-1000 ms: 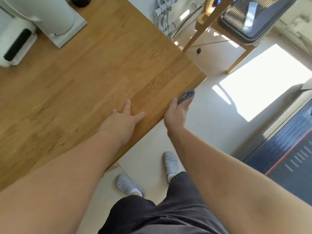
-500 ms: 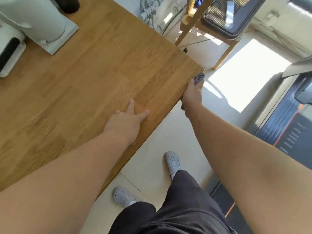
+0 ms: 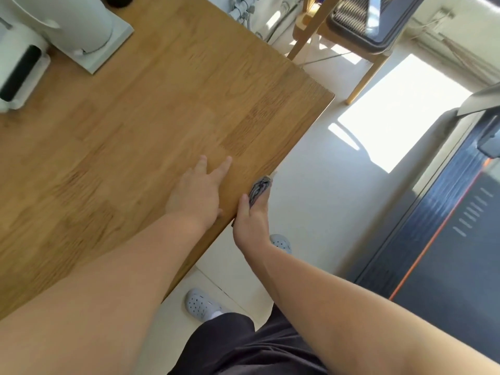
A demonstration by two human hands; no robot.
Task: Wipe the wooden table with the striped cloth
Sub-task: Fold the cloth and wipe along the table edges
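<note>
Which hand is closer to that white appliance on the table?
Left. The left hand lies flat on the wooden table, nearer the white appliance; the right hand grips the striped cloth at the table's edge, farther away.

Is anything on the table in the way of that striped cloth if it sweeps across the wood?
Yes. The right hand holds the striped cloth at the wooden table's edge, and the left hand lies flat on the top right beside it, in the path inward. Farther off, white appliances stand at the far end.
</note>
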